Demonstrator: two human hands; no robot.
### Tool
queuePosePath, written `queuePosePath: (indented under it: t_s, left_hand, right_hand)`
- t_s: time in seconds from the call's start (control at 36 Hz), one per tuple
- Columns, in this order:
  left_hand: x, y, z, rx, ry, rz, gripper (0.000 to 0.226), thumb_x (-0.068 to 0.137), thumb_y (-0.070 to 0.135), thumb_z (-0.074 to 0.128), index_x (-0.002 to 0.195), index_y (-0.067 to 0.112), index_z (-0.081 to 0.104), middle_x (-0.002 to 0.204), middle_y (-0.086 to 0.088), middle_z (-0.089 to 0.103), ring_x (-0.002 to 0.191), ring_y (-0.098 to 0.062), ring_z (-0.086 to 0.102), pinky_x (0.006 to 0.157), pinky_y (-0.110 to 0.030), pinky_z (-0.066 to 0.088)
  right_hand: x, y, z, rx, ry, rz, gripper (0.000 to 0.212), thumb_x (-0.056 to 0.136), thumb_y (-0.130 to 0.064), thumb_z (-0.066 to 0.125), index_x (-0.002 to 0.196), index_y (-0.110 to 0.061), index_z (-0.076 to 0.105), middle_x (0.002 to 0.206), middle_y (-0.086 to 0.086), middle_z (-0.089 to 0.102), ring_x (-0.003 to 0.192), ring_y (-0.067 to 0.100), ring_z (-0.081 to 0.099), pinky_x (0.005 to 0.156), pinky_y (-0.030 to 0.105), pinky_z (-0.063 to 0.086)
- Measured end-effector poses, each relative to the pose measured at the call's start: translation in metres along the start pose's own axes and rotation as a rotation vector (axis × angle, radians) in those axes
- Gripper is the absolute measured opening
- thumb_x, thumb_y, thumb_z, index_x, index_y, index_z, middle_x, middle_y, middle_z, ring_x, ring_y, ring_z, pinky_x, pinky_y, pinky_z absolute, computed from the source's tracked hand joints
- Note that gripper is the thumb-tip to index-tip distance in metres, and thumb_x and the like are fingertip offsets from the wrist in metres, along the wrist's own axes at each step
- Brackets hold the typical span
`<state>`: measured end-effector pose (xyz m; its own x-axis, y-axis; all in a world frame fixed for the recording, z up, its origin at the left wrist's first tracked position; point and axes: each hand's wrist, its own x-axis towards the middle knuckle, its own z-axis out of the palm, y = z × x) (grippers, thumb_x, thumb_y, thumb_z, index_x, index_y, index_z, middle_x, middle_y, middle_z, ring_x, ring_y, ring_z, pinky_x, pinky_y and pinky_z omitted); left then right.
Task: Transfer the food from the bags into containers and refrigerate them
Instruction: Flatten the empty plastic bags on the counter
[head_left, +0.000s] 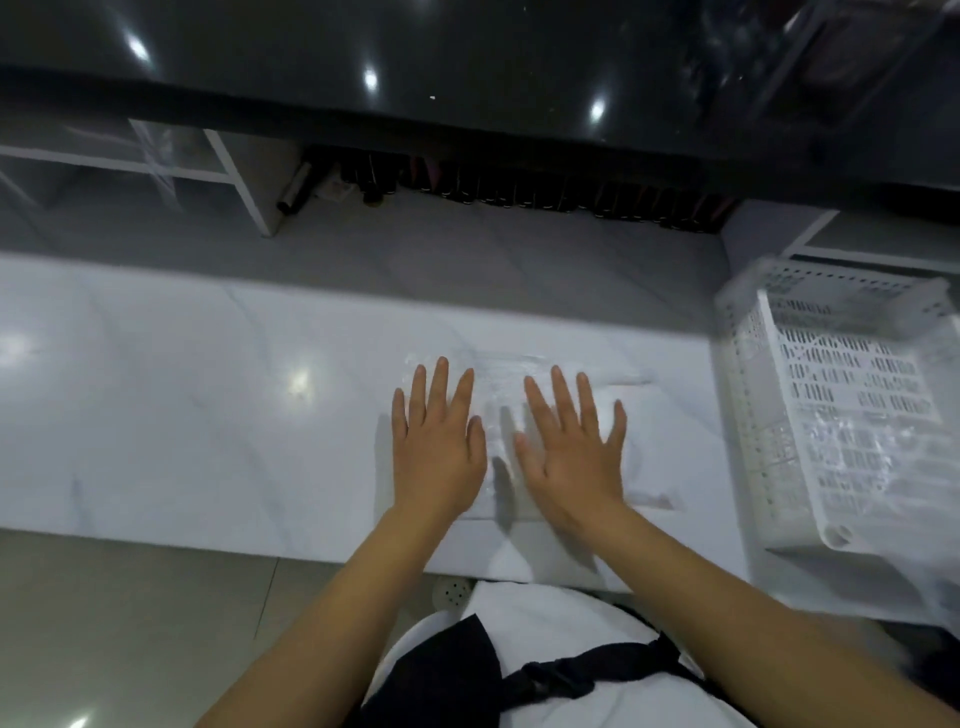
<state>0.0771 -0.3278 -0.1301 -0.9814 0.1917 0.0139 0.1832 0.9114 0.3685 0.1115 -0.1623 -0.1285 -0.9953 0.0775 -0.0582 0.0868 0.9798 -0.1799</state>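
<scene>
Both hands, left (439, 449) and right (571, 452), lie flat with fingers (441, 384) spread on a clear bag (498, 415) on the table (182, 415), left of the basket (852, 405); smoothing it well probably means pressing evenly outward.

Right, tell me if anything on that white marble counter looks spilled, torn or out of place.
Nothing stands out. Both hands, left and right, lie flat with straight fingers on a clear, flattened plastic bag on the white marble counter. The white perforated plastic basket sits upright at the right edge. No spill shows.
</scene>
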Motion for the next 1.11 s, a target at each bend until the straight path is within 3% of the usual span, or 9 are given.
queuePosePath:
  t_s: [0.11,0.28,0.39,0.47,0.58,0.72,0.86,1.03,1.11]
  left_hand:
    - [-0.041,0.003,0.015,0.077,-0.153,-0.028,0.059,0.105,0.047,0.018,0.16,0.032,0.002,0.169,0.0,-0.008,0.155,-0.023,-0.013,0.125,-0.048,-0.006]
    - [-0.048,-0.014,0.018,0.168,-0.131,-0.065,0.069,0.1,0.062,0.007,0.16,0.031,-0.001,0.168,-0.001,-0.004,0.155,-0.023,-0.007,0.125,-0.046,-0.002]
    - [-0.047,-0.01,0.012,0.159,-0.188,-0.088,0.07,0.097,0.067,0.001,0.158,0.035,-0.01,0.168,0.0,-0.012,0.154,-0.02,-0.016,0.125,-0.047,-0.006]
    - [-0.045,-0.002,0.001,0.075,-0.213,-0.125,0.075,0.092,0.075,0.002,0.157,0.041,-0.01,0.167,0.003,-0.018,0.153,-0.02,-0.022,0.123,-0.048,-0.012]
    - [-0.029,0.039,-0.025,-0.058,-0.116,-0.132,0.078,0.091,0.074,0.019,0.159,0.037,0.009,0.169,0.0,-0.004,0.155,-0.025,-0.011,0.124,-0.05,-0.006]
    - [-0.015,0.134,-0.043,-0.296,-0.147,0.084,0.069,0.096,0.054,0.049,0.157,0.036,0.022,0.169,0.006,0.006,0.155,-0.019,-0.001,0.123,-0.042,0.007]
    - [-0.023,0.227,-0.035,-0.435,-0.335,0.432,0.059,0.098,0.042,0.057,0.151,0.042,0.033,0.166,0.015,0.017,0.152,-0.005,0.009,0.119,-0.028,0.011]
    - [-0.005,0.314,-0.016,-0.34,-0.471,0.65,0.045,0.099,0.033,0.057,0.143,0.033,0.049,0.156,0.011,0.04,0.144,-0.008,0.03,0.113,-0.021,0.02]
    - [0.021,0.356,0.005,-0.197,-0.51,0.692,0.045,0.097,0.029,0.058,0.142,0.029,0.051,0.149,0.007,0.049,0.138,-0.014,0.042,0.11,-0.027,0.032]
  right_hand:
    - [-0.022,0.008,0.021,-0.065,-0.182,-0.032,0.066,0.095,-0.064,-0.005,0.155,-0.038,-0.017,0.166,-0.005,-0.02,0.151,0.02,-0.024,0.118,0.058,-0.012]
    - [-0.016,0.044,0.017,-0.029,-0.188,-0.011,0.068,0.096,-0.067,-0.002,0.156,-0.039,-0.012,0.167,-0.007,-0.015,0.152,0.019,-0.019,0.118,0.058,-0.012]
    - [-0.018,0.066,0.005,-0.029,-0.232,0.005,0.069,0.096,-0.067,-0.001,0.156,-0.037,-0.015,0.166,-0.005,-0.018,0.151,0.02,-0.022,0.119,0.058,-0.012]
    - [-0.019,0.072,-0.017,0.051,-0.289,0.031,0.07,0.097,-0.066,0.014,0.156,-0.039,-0.013,0.166,-0.004,-0.02,0.151,0.022,-0.022,0.119,0.059,-0.011]
    - [-0.031,0.082,-0.084,0.225,-0.195,0.034,0.073,0.095,-0.064,0.034,0.155,-0.047,-0.005,0.166,-0.009,-0.016,0.152,0.018,-0.018,0.119,0.057,-0.007]
    - [-0.068,0.125,-0.184,0.477,-0.071,0.121,0.066,0.094,-0.06,0.048,0.153,-0.049,0.02,0.167,-0.015,0.006,0.152,0.006,-0.003,0.123,0.05,0.0]
    - [-0.114,0.204,-0.24,0.46,-0.011,0.308,0.06,0.087,-0.064,0.048,0.145,-0.049,0.04,0.161,-0.018,0.027,0.151,0.006,0.013,0.123,0.047,0.009]
    - [-0.178,0.29,-0.215,0.341,-0.104,0.624,0.061,0.089,-0.068,0.042,0.147,-0.049,0.035,0.163,-0.011,0.024,0.152,0.016,0.011,0.122,0.05,0.007]
    - [-0.208,0.309,-0.181,0.393,-0.153,0.684,0.06,0.089,-0.071,0.039,0.146,-0.053,0.031,0.165,-0.015,0.016,0.152,0.012,0.005,0.122,0.047,0.005]
